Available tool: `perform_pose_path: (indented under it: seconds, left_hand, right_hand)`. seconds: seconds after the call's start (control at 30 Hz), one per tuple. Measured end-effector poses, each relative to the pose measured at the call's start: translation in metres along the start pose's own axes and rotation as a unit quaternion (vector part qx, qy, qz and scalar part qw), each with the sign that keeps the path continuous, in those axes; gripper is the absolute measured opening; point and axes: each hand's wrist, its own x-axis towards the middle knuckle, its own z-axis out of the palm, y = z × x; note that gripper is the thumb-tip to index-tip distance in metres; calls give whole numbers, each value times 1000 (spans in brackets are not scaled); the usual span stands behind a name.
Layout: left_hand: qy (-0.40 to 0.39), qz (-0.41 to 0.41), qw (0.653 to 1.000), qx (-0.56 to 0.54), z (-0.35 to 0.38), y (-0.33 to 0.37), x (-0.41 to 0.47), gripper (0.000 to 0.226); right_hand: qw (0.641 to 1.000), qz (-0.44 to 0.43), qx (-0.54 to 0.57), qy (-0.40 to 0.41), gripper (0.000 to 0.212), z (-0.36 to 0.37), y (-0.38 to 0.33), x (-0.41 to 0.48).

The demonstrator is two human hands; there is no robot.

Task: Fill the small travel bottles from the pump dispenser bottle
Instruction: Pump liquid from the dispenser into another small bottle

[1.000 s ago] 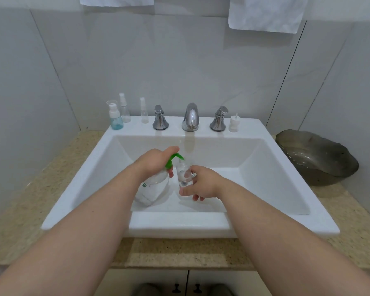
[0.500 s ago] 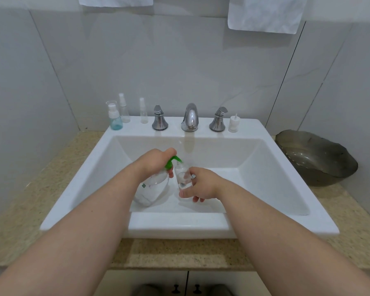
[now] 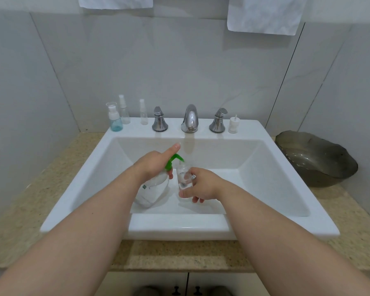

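Over the white sink basin [image 3: 271, 180], my left hand [image 3: 154, 164] grips the neck of a clear pump dispenser bottle [image 3: 152, 190] with a green pump head [image 3: 174, 160]; its forefinger is raised straight above the pump. My right hand [image 3: 201, 183] holds a small clear travel bottle [image 3: 183, 176] upright, its mouth just under the green spout. Some clear liquid shows inside it. On the sink's back ledge stand a blue-tinted travel bottle [image 3: 115, 119], two slim spray bottles [image 3: 123, 110] [image 3: 143, 113], and a small white pump cap [image 3: 233, 124].
A chrome tap [image 3: 189, 119] with two chrome handles [image 3: 159, 120] [image 3: 218, 121] lines the back ledge. A dark metal bowl [image 3: 316, 157] sits on the speckled counter [image 3: 58, 174] at the right. White towels [image 3: 265, 14] hang on the wall above.
My left forefinger has lifted off the green pump head and now points up. The travel bottle and right hand stay in place.
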Motion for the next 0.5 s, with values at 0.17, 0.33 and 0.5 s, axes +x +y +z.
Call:
perform_pose_path:
  seconds: [0.17, 0.33, 0.5]
  left_hand:
    - [-5, -13, 1000, 1, 0, 1, 0, 77]
    - [-12, -16, 1000, -9, 0, 1, 1, 73]
    - [-18, -13, 1000, -15, -1, 1, 2, 67]
  right_hand:
    - [1000, 2, 4, 0, 49, 0, -1, -1]
    - [1000, 4, 3, -1, 48, 0, 0, -1]
    - [1000, 5, -6, -4, 55, 1, 0, 0]
